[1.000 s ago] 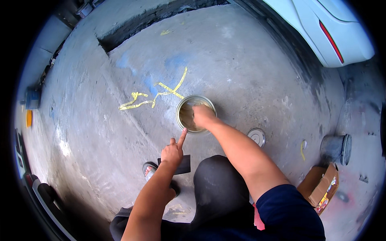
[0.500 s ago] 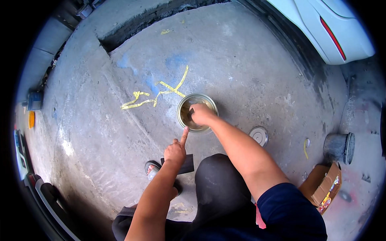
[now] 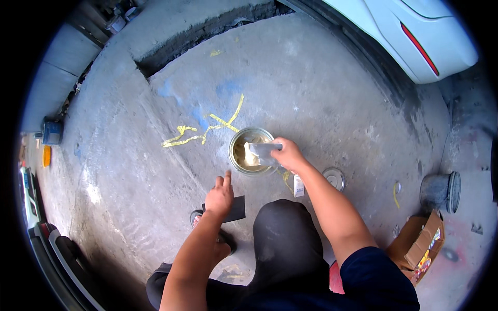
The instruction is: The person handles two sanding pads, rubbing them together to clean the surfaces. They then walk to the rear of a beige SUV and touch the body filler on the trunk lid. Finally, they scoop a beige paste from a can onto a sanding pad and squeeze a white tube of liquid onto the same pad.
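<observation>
My right hand point(image 3: 288, 155) grips a flat grey putty scraper point(image 3: 268, 151) above the open round tin point(image 3: 231, 155). Cream-coloured putty point(image 3: 250, 156) clings to the scraper's far end, and more of the paste lies inside the tin. Just left of and nearer than the tin is my left hand point(image 3: 219, 197), two fingers stretched toward its rim without touching it. A black flat plate point(image 3: 236, 208) sticks out from under that hand, which appears to hold it; the thumb's grip is hidden. Beside my right wrist a small white tube point(image 3: 299, 185) shows, partly covered.
A round metal lid point(image 3: 334, 179) lies on the concrete to the right. Farther right stand a dark bucket point(image 3: 438, 192) and an open cardboard box point(image 3: 415, 249). Yellow tape strips point(image 3: 222, 123) lie beyond the tin. A white car point(image 3: 415, 41) occupies the far right.
My right hand has come up out of the tin, bringing the scraper with putty into view. My left hand has drawn back slightly from the rim. The white tube has become visible.
</observation>
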Demonstrator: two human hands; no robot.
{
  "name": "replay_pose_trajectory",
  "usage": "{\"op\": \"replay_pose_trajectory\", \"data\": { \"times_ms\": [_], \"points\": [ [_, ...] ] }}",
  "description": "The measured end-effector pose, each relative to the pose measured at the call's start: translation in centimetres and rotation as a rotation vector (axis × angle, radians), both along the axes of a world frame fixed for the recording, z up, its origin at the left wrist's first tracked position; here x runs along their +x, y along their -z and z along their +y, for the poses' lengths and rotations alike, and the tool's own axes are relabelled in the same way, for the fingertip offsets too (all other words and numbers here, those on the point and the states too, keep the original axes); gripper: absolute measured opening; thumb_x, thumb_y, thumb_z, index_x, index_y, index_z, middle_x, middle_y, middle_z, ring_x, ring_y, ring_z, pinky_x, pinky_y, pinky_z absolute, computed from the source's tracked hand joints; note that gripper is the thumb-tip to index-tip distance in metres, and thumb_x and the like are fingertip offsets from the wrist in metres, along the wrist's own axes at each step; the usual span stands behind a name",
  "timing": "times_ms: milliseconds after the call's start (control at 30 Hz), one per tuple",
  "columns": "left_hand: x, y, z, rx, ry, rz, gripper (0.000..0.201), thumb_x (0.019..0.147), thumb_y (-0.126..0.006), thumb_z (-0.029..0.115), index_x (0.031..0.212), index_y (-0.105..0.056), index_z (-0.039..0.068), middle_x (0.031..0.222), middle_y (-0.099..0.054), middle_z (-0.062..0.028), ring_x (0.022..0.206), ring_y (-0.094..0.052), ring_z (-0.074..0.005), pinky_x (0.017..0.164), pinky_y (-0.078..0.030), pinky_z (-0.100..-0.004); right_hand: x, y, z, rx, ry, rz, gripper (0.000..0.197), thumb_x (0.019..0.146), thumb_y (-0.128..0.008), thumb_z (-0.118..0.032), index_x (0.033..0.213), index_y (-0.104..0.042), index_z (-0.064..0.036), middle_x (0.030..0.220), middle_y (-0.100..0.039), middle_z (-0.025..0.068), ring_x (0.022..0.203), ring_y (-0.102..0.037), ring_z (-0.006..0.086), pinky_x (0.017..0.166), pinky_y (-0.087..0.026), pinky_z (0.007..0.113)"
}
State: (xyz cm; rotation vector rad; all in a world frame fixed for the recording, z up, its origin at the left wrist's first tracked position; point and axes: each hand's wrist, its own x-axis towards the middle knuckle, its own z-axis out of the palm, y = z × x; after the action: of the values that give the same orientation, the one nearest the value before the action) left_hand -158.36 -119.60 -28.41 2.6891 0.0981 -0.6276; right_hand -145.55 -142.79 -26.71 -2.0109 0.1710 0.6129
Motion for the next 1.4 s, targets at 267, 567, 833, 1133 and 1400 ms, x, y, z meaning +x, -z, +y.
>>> {"op": "replay_pose_trajectory", "data": {
  "times_ms": [267, 567, 833, 1133, 1400],
  "points": [
    [0.3, -1.0, 3.7, -0.11, -0.16, -0.111, 0.029, 0.093, -0.051, 0.03, 0.092, -0.063, 0.003, 0.095, -0.066, -0.0206, 0.087, -0.063, -0.0402, 0.079, -0.05, -0.0472, -3.0, -4.9, -1.9, 0.012, -0.07, -0.424, 0.021, 0.08, -0.061, -0.006, 0.1, -0.061, -0.0017, 0.085, -0.066, 0.0165, 0.077, -0.066, 0.0282, 0.07, -0.05, 0.036],
    [3.2, -9.3, 4.5, -0.149, -0.136, 0.331, 0.043, 0.086, -0.063, 0.041, 0.089, -0.07, -0.001, 0.086, -0.068, -0.0185, 0.081, -0.065, -0.0305, 0.076, -0.051, -0.0395, -5.1, -12.6, -3.3, 0.029, -0.077, -0.76, 0.014, 0.078, -0.063, 0.0, 0.092, -0.06, -0.0001, 0.087, -0.066, 0.0153, 0.079, -0.067, 0.0296, 0.069, -0.052, 0.034],
    [4.8, -12.3, 6.2, -0.661, -0.232, 0.279, 0.029, 0.087, -0.063, 0.02, 0.108, -0.065, 0.0, 0.083, -0.065, -0.0026, 0.071, -0.058, -0.0102, 0.065, -0.049, -0.0291, -6.1, -19.3, -3.5, 0.188, -0.087, -0.985, 0.012, 0.078, -0.065, 0.005, 0.085, -0.057, -0.0005, 0.088, -0.068, 0.0125, 0.079, -0.069, 0.0236, 0.07, -0.054, 0.031],
    [4.2, -23.4, 3.7, -1.168, -0.323, 0.165, 0.04, 0.09, -0.054, 0.001, 0.13, -0.048, -0.001, 0.109, -0.061, -0.0032, 0.095, -0.056, -0.0094, 0.087, -0.044, -0.0247, -7.1, -24.5, -2.3, 0.67, -0.135, -1.012, 0.021, 0.079, -0.059, 0.014, 0.086, -0.046, -0.0003, 0.095, -0.065, 0.0173, 0.098, -0.067, 0.032, 0.079, -0.056, 0.034],
    [2.7, -25.2, 5.2, -1.555, -0.174, 0.168, 0.045, 0.088, -0.062, 0.001, 0.13, -0.048, 0.001, 0.117, -0.061, -0.0039, 0.106, -0.055, -0.0112, 0.093, -0.044, -0.0276, -7.5, -27.0, -0.2, 0.856, -0.249, -1.062, 0.019, 0.079, -0.056, 0.014, 0.084, -0.045, 0.0003, 0.099, -0.063, 0.0188, 0.104, -0.064, 0.0374, 0.087, -0.054, 0.04]
  ]
}}
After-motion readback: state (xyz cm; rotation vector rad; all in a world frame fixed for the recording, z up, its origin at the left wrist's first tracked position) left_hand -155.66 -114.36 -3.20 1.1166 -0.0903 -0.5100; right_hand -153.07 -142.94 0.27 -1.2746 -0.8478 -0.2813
